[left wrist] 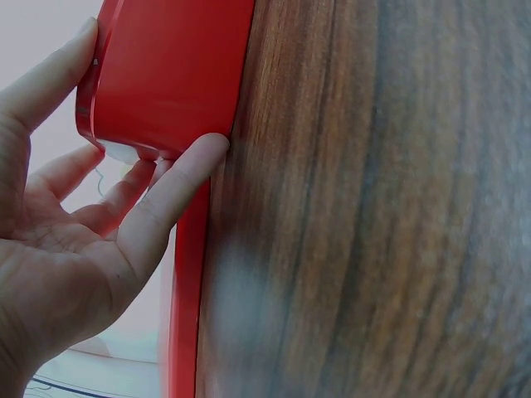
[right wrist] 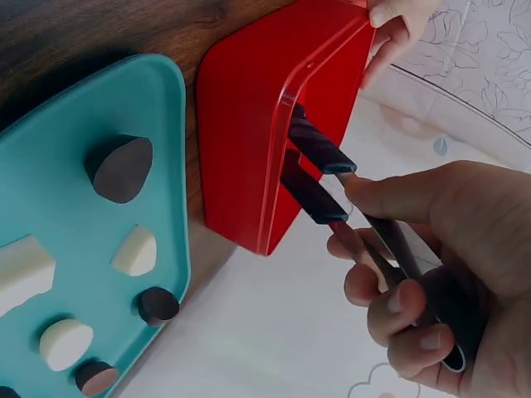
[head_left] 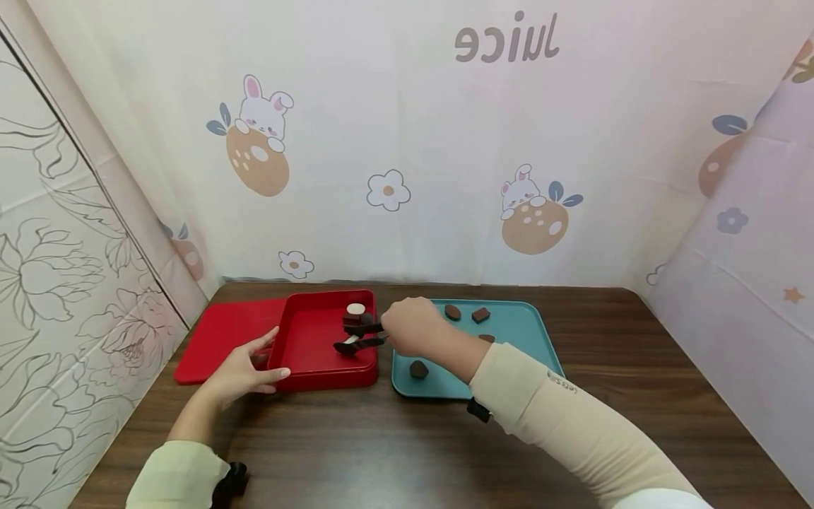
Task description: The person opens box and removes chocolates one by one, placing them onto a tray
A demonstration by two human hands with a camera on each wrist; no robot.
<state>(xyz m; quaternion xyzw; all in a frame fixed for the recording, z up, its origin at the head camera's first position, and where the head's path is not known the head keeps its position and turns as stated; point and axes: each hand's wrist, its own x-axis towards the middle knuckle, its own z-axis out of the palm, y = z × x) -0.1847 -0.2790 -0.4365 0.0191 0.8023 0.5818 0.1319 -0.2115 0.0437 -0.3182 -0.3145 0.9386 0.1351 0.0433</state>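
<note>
My right hand [head_left: 415, 326] holds black-tipped metal tongs [right wrist: 390, 240], fingers curled round the handles. The tong tips reach over the right wall into a red box [head_left: 308, 339]. A small white piece [head_left: 352, 340] shows between the tips. Beside them in the box are a brown block [head_left: 352, 319] and a round white piece [head_left: 355, 309]. With thumb and fingers spread about the box's front left corner, my left hand [head_left: 238, 371] holds it; the thumb lies along the front wall [left wrist: 191, 166]. A red lid [head_left: 222, 332] lies flat on the left, partly behind this hand.
A teal tray [head_left: 528, 332] stands right of the box, partly hidden by my right arm. On it are a dark five-sided piece [right wrist: 123, 170], a white round piece [right wrist: 66, 344] and several other brown and white pieces. A patterned curtain [head_left: 394, 141] hangs behind the wooden table [head_left: 331, 445].
</note>
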